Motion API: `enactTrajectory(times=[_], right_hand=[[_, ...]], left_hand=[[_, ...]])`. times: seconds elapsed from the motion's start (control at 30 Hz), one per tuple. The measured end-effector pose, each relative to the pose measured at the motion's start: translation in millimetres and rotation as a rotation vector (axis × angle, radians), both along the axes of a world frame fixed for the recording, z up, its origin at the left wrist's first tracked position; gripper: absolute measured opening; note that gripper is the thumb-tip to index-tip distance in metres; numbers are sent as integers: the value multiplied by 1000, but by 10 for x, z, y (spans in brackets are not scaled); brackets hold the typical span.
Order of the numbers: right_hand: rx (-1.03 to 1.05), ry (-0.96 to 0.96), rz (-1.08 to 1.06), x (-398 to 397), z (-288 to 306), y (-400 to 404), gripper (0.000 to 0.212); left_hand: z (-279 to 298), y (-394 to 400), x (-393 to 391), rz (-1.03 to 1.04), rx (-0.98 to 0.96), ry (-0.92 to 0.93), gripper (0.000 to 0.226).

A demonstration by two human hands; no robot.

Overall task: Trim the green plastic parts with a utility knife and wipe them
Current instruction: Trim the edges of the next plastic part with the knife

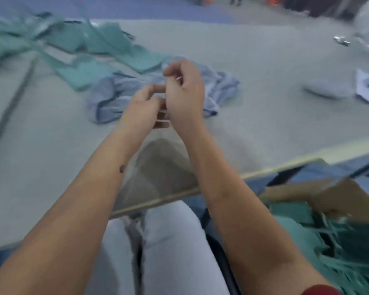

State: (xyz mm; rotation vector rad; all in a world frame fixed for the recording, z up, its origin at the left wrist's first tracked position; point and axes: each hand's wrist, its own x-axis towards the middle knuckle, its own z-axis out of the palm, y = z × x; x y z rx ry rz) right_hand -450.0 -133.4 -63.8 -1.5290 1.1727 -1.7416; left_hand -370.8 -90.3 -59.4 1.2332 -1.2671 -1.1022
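Head view, blurred by motion. Both hands are raised together over the desk, just above the crumpled blue cloth. Right hand has fingers curled, thumb and forefinger pinched near the top; something thin and pale shows at the pinch, too blurred to name. Left hand sits just beside and below it, fingers curled toward the right palm; cannot tell what either grip holds, if anything. No utility knife can be made out.

Green plastic parts lie scattered on the desk, far-left of the hands, well apart from both grips. Long strips run diagonally, from far-left toward near-right. A second batch of green parts sits in a cardboard box below the desk edge, at the person's right side.

Judgement: the left hand is nearer the desk pile; a reach goes forward and left, past the cloth. The right hand is nearer the box.
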Motion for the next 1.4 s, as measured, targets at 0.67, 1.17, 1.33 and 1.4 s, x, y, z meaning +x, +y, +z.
enactTrajectory(times=[0.67, 1.17, 1.33, 1.4], right_hand=[[56, 688, 168, 665, -250, -510, 31], [392, -960, 246, 253, 59, -808, 21], [232, -674, -319, 43, 69, -876, 56], [176, -353, -576, 25, 91, -812, 62]], left_hand=[[-414, -783, 1174, 525, -2, -889, 18], [-358, -687, 1527, 634, -122, -519, 21], [-425, -795, 1600, 513, 22, -849, 31], [-457, -799, 1598, 403, 47, -957, 38]])
